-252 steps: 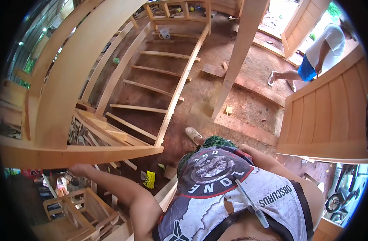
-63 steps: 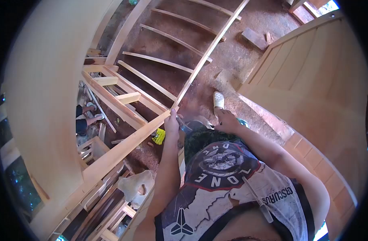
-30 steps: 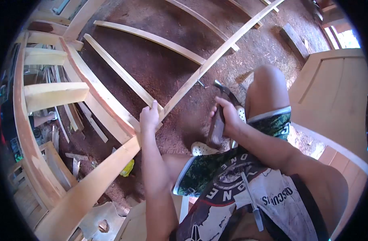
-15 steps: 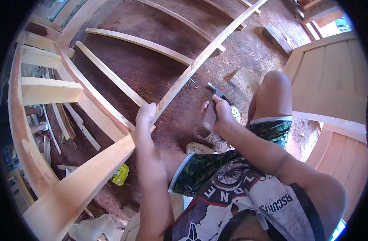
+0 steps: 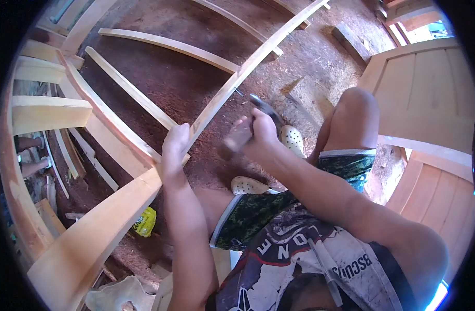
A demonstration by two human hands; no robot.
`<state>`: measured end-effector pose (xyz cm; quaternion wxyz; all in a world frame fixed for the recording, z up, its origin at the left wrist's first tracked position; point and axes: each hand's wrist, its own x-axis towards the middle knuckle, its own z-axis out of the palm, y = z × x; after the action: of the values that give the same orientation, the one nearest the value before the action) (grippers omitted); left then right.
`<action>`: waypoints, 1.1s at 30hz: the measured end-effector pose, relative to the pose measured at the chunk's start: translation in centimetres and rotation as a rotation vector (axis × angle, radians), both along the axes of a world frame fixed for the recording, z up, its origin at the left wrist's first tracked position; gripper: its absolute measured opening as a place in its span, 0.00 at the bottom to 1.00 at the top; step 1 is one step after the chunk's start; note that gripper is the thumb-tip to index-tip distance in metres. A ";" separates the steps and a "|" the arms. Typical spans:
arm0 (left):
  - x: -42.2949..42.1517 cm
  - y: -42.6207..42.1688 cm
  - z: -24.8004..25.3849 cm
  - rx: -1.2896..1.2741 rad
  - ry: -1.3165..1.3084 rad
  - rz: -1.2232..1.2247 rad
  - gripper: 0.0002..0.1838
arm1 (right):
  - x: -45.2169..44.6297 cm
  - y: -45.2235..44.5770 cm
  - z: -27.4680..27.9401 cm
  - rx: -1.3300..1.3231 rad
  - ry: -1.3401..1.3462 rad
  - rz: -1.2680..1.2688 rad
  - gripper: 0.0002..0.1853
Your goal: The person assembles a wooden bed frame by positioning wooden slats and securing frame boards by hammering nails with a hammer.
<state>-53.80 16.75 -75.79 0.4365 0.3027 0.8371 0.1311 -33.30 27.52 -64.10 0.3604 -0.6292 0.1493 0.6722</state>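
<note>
My left hand [image 5: 176, 137] is closed around the near end of a long, pale wooden strip [image 5: 258, 53], where a crosspiece [image 5: 131, 88] meets it. In my right hand [image 5: 262, 127] is a hammer [image 5: 267, 107], gripped by its handle, which is smeared by motion. The hammer's head lies near a nail [image 5: 238, 92] that sticks out from the side of the strip, with a gap between them. Beside my left wrist, a thick wooden beam [image 5: 100, 236] joins a curved wooden frame [image 5: 105, 119].
A wood block [image 5: 351, 44] lies on the dirt floor at the upper right. Panelled wooden doors [image 5: 419, 93] stand at right. A yellow packet [image 5: 145, 222] and scrap wood [image 5: 95, 158] lie at left, near another person's feet [image 5: 34, 168]. My clog [image 5: 292, 141] rests beneath the hammer.
My right hand has moved left and up with the hammer, and the handle has swung leftward. My left hand keeps its hold on the strip. The whole view has shifted slightly.
</note>
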 end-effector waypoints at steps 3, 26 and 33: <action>0.6 -0.9 0.9 0.360 -0.106 0.199 0.28 | 0.6 -0.1 -0.2 0.005 0.357 0.186 0.14; 0.2 1.8 2.2 -0.077 0.040 0.024 0.30 | 4.4 0.2 -4.3 0.024 0.337 0.201 0.13; 0.0 1.7 1.8 -0.043 0.025 -0.027 0.30 | 6.5 0.0 -6.9 -0.226 0.607 0.540 0.14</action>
<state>-53.79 18.43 -73.99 0.4343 0.3060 0.8409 0.1032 -26.79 27.50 -70.98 0.0398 -0.4549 0.1511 0.8768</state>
